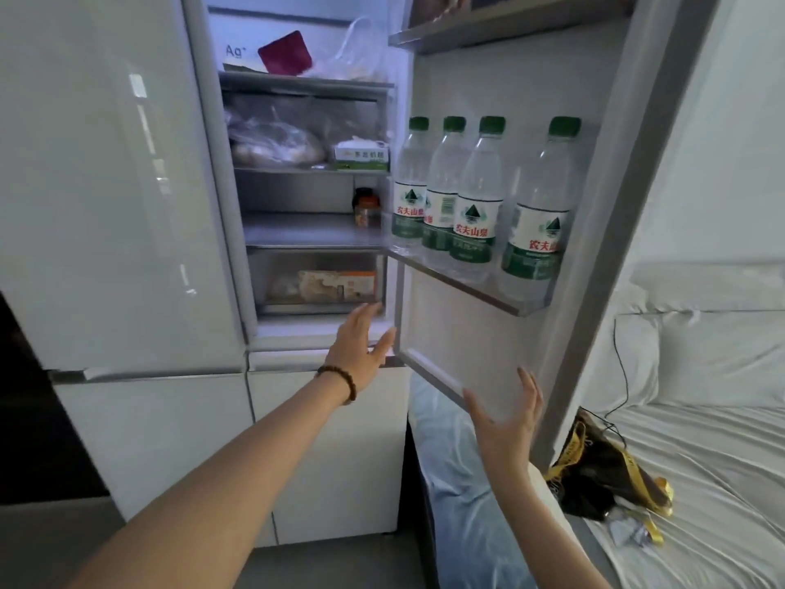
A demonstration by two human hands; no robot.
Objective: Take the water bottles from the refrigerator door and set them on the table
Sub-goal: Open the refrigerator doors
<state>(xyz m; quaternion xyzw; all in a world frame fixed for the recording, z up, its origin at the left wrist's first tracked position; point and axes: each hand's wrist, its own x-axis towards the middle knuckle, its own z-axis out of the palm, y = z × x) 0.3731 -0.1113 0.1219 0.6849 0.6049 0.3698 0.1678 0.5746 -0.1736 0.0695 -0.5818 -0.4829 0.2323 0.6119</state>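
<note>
Several clear water bottles with green caps and green-and-white labels (471, 206) stand upright in a row on the shelf (450, 280) of the open refrigerator door (475, 354). My left hand (361, 346), a bead bracelet on its wrist, is raised below the shelf's left end with fingers spread and holds nothing. Lower down, my right hand (507, 414) is lifted in front of the door's inner panel, fingers apart and empty. Neither hand touches a bottle. No table is in view.
Inside the fridge are bagged food (272, 142), a small white-and-green carton (361, 157), a jar (366, 208) and a drawer (318, 282). The closed left fridge door (97, 184) fills the left. At the right is a white-sheeted bed (701, 440) with a black-and-yellow bag (603, 474).
</note>
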